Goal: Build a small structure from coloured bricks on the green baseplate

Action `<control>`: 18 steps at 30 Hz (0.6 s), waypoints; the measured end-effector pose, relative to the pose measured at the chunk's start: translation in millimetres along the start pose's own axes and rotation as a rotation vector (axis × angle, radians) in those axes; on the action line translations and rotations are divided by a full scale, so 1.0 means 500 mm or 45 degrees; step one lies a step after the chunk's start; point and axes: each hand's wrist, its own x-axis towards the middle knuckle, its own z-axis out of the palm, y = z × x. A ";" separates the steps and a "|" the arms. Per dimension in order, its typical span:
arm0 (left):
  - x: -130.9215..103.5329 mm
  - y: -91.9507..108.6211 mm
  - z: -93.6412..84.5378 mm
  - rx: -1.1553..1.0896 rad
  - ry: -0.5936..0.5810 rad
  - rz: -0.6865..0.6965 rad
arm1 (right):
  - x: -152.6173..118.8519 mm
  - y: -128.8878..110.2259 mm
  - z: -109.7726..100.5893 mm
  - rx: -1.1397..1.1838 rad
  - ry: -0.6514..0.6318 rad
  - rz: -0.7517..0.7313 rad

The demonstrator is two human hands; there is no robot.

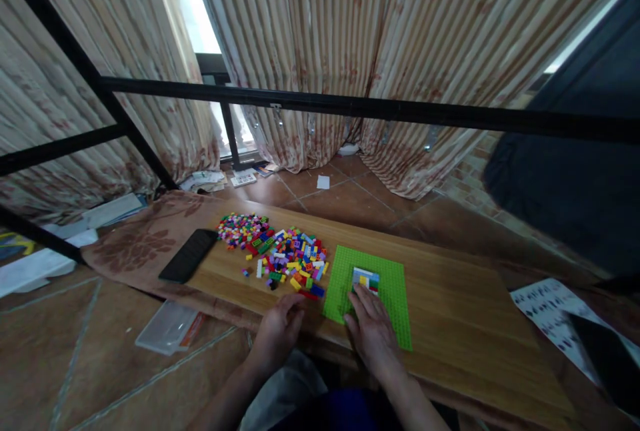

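Note:
A green baseplate lies on the wooden board, with a small block of colored toy bricks built on it in white, blue, yellow, green and red. My right hand rests over the near part of that block, fingers stretched out and fingertips touching it; what lies beneath them is hidden. At the board's front edge, left of the baseplate, is my left hand, its fingers curled together. Whether it holds a small piece I cannot make out. Just beyond it spreads a pile of loose toy bricks.
Smaller pieces form a second heap farther left. A black phone-like slab lies beside it on the wooden board. On the floor are a clear plastic box and a printed sheet. A black metal bar crosses behind.

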 end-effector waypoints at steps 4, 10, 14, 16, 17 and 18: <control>0.003 -0.035 -0.013 0.058 0.106 -0.030 | -0.020 0.023 0.000 -0.007 0.014 -0.039; 0.018 -0.048 -0.030 0.172 0.165 -0.011 | -0.027 0.036 -0.008 -0.007 0.027 -0.062; 0.040 -0.042 -0.023 0.273 0.173 0.000 | -0.027 0.009 -0.009 -0.029 0.105 0.005; 0.051 -0.037 -0.015 0.337 0.188 -0.003 | -0.032 -0.015 -0.009 -0.037 0.140 0.026; 0.055 -0.034 -0.011 0.378 0.195 -0.004 | -0.036 -0.027 -0.009 -0.036 0.152 0.027; 0.059 -0.032 -0.008 0.422 0.200 -0.005 | -0.041 -0.040 -0.009 -0.031 0.157 0.022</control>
